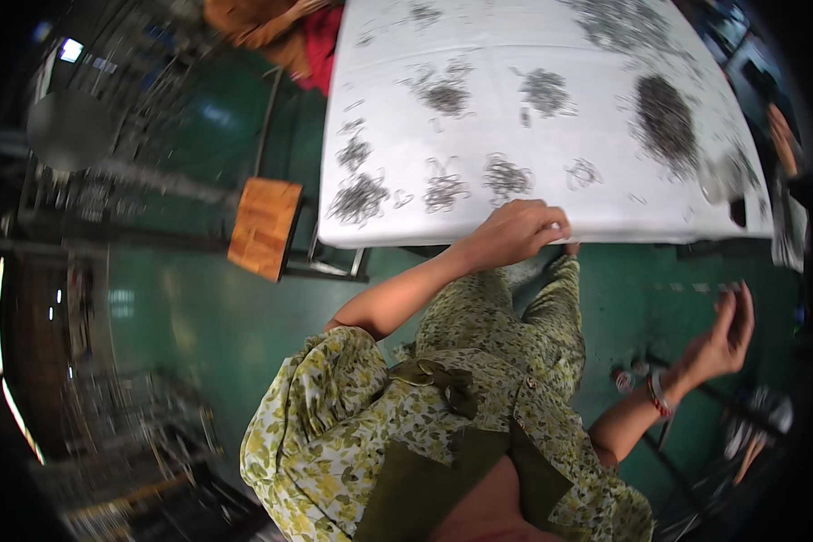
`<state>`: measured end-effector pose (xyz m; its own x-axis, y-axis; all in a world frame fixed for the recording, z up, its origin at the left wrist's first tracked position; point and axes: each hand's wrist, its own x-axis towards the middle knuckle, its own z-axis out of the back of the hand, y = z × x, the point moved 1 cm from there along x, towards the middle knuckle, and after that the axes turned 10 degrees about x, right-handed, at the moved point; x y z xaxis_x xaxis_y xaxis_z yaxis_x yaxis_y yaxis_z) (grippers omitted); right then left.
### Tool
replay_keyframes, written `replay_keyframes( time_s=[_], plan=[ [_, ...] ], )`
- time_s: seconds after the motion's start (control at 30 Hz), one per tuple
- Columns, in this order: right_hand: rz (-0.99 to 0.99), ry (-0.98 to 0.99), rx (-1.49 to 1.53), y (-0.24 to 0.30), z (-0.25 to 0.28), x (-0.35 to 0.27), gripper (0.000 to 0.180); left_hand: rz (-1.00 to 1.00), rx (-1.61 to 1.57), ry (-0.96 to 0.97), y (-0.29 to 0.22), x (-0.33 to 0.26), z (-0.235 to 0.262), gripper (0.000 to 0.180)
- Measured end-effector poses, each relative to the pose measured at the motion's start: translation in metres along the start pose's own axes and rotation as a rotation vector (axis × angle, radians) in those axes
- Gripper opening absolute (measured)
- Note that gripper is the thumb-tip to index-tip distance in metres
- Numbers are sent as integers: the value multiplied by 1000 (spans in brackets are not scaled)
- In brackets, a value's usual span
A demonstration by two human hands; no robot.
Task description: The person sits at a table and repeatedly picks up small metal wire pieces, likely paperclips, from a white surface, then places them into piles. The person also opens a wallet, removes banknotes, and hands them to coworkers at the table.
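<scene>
My left hand rests on the near edge of a white-covered table, fingers curled over the edge; whether anything small is in it I cannot tell. Just beyond it lie loose heaps of small dark wire pieces, with a second heap to the left. My right hand hangs in the air off the table's right corner, fingers spread and empty, a bracelet on its wrist. A large dense pile of wire pieces sits toward the far right of the table.
A wooden stool stands left of the table on the green floor. Another person in orange and red clothing sits at the far left corner. Someone else's hand shows at the right edge. Metal racks fill the left side.
</scene>
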<state>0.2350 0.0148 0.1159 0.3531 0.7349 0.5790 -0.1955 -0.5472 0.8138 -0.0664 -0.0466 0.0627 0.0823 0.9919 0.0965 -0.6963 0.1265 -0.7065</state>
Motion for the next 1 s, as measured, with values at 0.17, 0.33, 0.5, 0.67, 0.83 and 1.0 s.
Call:
replay_keyframes(
  time_s=[0.17,0.33,0.5,0.67,0.83,1.0],
  plan=[
    [120,17,27,7,-2,29,20,401,161,-199,81,-86,59,14],
    [143,-8,52,26,-11,31,21,697,414,-552,142,-137,139,12],
    [153,-26,22,39,-25,26,21,853,327,-683,197,-159,181,14],
    [185,-1,1,45,-31,36,20,881,411,-678,255,-130,200,17],
    [189,71,-63,38,-35,49,21,994,576,-579,300,-96,209,13],
    [69,115,70,28,-20,52,26,730,671,-573,259,-51,189,21]
  ],
)
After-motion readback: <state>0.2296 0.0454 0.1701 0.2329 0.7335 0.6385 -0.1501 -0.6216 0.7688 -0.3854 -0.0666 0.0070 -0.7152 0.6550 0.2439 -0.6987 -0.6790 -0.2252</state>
